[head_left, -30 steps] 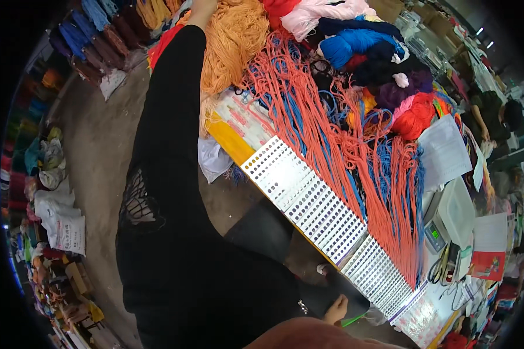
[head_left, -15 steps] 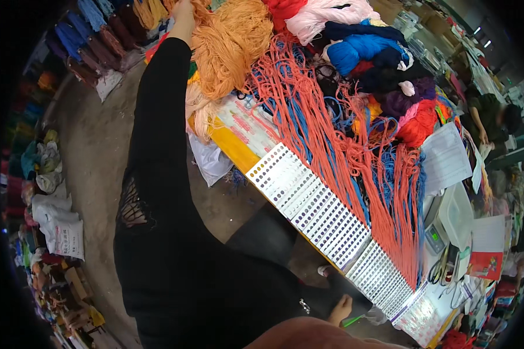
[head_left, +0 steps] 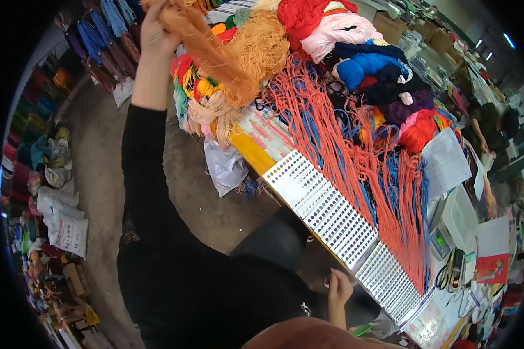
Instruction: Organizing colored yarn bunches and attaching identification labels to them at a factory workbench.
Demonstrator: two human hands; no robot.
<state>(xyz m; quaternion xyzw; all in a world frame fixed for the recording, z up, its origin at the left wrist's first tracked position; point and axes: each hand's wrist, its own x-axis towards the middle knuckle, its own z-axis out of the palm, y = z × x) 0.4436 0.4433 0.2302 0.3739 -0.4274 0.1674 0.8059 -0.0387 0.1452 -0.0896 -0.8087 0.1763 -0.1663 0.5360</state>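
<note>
Left hand (head_left: 152, 35) grips orange yarn hank (head_left: 215, 55) (raised above pile).

A long bench (head_left: 251, 152) with a yellow edge carries heaped yarn skeins (head_left: 355, 52) in orange, red, pink, blue and purple at its far end. Orange and blue cords (head_left: 355, 168) lie fanned along it beside a white perforated panel (head_left: 332, 218). On the grey floor (head_left: 105, 151) lie white sacks (head_left: 64, 224).

Left hand (head_left: 154, 35) raised, grip closed; right hand (head_left: 339, 288) low, fingers curled
</note>
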